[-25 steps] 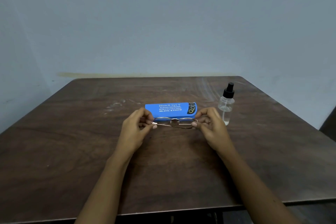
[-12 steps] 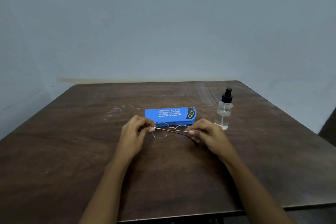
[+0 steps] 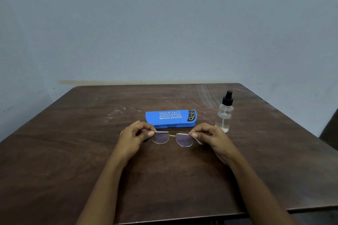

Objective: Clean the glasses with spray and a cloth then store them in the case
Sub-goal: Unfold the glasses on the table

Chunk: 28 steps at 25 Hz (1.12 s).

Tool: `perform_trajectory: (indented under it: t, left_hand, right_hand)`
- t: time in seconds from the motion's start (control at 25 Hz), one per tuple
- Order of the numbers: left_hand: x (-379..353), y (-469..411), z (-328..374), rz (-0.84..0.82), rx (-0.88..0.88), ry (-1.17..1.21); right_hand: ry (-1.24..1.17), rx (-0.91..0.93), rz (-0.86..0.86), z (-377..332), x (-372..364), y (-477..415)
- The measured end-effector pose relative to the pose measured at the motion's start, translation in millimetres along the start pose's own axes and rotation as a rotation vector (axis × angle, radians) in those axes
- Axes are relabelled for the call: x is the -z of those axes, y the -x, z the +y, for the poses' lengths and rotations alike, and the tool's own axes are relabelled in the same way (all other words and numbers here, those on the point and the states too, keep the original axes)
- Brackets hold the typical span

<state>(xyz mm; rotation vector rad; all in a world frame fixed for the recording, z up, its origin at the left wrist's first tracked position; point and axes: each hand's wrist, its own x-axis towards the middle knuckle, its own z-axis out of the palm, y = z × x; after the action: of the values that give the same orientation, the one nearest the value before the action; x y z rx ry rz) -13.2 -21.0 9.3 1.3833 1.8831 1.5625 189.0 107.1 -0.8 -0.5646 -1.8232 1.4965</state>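
Note:
Thin gold-rimmed glasses (image 3: 172, 139) hang between my two hands just above the table, lenses tilted toward me. My left hand (image 3: 135, 138) pinches the left end of the frame. My right hand (image 3: 210, 137) pinches the right end, where one temple arm curves down. Right behind the glasses lies a closed blue case (image 3: 171, 118) with white lettering. A small clear spray bottle (image 3: 224, 113) with a black nozzle stands upright to the right of the case, just beyond my right hand. No cloth is in view.
The dark wooden table (image 3: 73, 151) runs to a pale blue wall at the back. Its front edge is near my elbows and its right edge slants past the bottle. A dark object (image 3: 331, 128) sits off the table's right side.
The glasses have come a little toward me and tipped, so the lenses now face up at me instead of edge-on. Both hands kept their hold on the frame ends.

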Motion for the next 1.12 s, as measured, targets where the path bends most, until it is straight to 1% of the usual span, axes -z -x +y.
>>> perform_trajectory:
  t: [0.2, 0.36, 0.52, 0.92, 1.0, 1.12]
  left_hand:
    - [-0.2, 0.1, -1.9, -0.053, 0.119, 0.184]
    - [-0.5, -0.2, -1.6, -0.087, 0.119, 0.278]
    - [-1.6, 0.4, -1.3, -0.113, 0.117, 0.317]
    - [-0.8, 3.6, 6.9, -0.139, 0.126, 0.23]
    - [-1.9, 3.3, 5.1, -0.106, 0.088, 0.145]
    - [-3.4, 1.4, 1.9, 0.003, -0.023, 0.014]
  right_hand:
    - [0.03, 0.005, 0.017, 3.4, -0.9, -0.3]
    - [0.1, 0.032, 0.04, 4.2, -1.1, -1.0]
    - [0.113, 0.028, 0.067, 1.9, -2.6, -1.4]
    - [0.17, 0.033, 0.092, -1.0, -3.3, 0.4]
    - [0.227, 0.067, 0.11, -0.3, -3.6, 0.4]
    - [0.368, 0.155, 0.157, 1.4, -4.8, -0.2]
